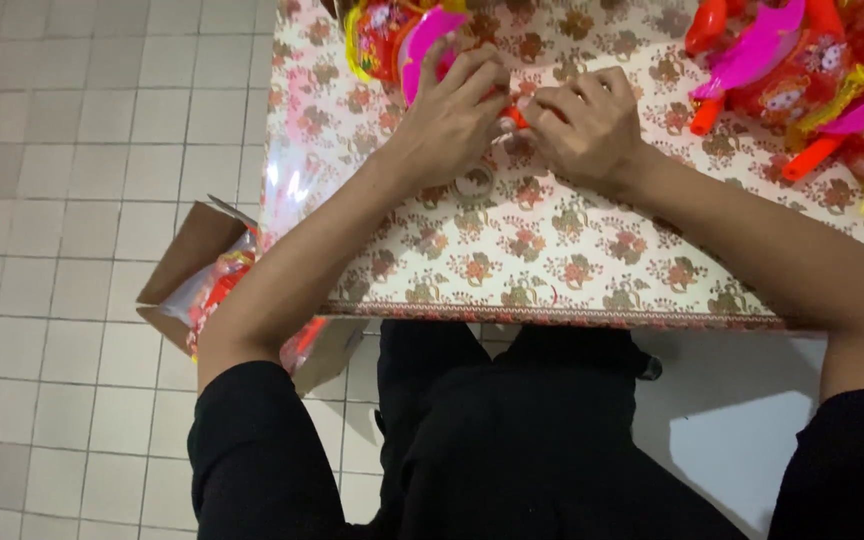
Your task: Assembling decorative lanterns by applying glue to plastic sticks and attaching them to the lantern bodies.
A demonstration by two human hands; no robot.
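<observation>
Near far edge of floral-patterned worktop (512, 250), both hands brought together. Left hand (452, 115) closed over pink-and-red toy lantern (417, 40), steadied against worktop, seemingly so small parts can be worked. Right hand (587, 125) pinched on small red piece (516, 117) at lantern's side, fingertips meeting left's. Roll of clear tape (474, 181) kept just below hands, within reach. Finished-looking lanterns (802, 70) piled at right. Open cardboard box (202, 270) set on floor at left.

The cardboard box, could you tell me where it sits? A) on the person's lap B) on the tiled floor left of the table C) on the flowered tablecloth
B: the open cardboard box stands on the tiled floor, beside the table edge, under the left forearm.
</observation>
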